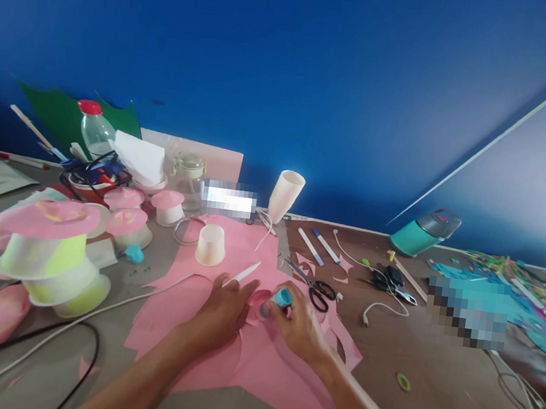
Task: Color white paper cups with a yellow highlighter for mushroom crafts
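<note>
My right hand (302, 324) is closed round a glue stick (283, 297) with a turquoise end, held tilted over a small round pink paper piece (259, 301). Beside it, my left hand (227, 305) has its fingertips on the edge of that piece, pinning it. A white pen (246, 271) sticks out beyond the left fingers; whether they grip it is hidden. Under both hands spreads large cut pink paper (213, 370). An upturned paper cup (211, 245) rests on its far part. Black-handled scissors (319, 294) lie right of my right hand.
Cups with pink paper tops (59, 221) crowd the left, near a turquoise cap (134, 254). A white cable (105, 309) crosses the table. Behind stand a glass jar (189, 178) and stacked cups (285, 196). Markers (326, 246), keys (390, 282) and a turquoise flask (423, 233) lie right.
</note>
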{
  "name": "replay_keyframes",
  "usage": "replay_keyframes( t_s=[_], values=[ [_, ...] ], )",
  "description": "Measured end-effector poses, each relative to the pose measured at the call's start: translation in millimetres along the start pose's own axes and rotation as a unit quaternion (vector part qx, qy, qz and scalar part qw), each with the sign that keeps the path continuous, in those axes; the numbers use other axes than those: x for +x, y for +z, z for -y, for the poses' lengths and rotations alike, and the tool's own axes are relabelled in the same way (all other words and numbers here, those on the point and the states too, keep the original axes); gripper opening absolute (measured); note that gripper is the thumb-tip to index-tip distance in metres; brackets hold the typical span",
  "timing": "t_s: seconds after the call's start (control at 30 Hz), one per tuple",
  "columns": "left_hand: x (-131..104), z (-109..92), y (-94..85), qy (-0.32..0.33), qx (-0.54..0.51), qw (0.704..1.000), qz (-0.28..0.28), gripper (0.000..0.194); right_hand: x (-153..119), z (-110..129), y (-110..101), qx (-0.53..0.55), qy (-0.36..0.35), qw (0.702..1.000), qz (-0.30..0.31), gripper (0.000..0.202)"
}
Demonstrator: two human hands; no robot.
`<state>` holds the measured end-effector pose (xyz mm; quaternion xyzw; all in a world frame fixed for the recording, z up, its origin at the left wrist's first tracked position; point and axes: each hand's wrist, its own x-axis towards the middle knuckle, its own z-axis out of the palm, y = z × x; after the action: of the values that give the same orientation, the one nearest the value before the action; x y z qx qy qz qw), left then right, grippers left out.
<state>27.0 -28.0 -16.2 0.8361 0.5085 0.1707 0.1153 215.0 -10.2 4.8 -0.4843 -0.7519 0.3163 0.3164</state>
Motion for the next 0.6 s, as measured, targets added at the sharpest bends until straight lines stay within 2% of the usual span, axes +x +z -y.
replay_keyframes(
  t_s=[0.23,0.33,0.43,0.5,0.6],
  values=[
    [1,2,2.8,-0.004,-0.006,1.0,-0.014,0.046,4,-2,-9,0.018,0.028,0.999,-0.039,0.011],
    [1,3,2.0,-0.013,-0.014,1.0,-0.012,0.048,7,-9,-14,0.123,0.065,0.988,-0.059,0.016],
    [1,3,0.0,-0.024,-0.036,0.999,-0.003,0.048,10,-16,-18,0.268,0.083,0.957,-0.069,0.021],
    [1,2,-1.2,-0.024,-0.049,0.999,0.004,0.047,10,-18,-18,0.315,0.091,0.943,-0.059,0.026],
    [1,3,-1.5,-0.019,-0.048,0.999,0.006,0.047,11,-17,-14,0.307,0.12,0.944,-0.012,0.029]
  ],
)
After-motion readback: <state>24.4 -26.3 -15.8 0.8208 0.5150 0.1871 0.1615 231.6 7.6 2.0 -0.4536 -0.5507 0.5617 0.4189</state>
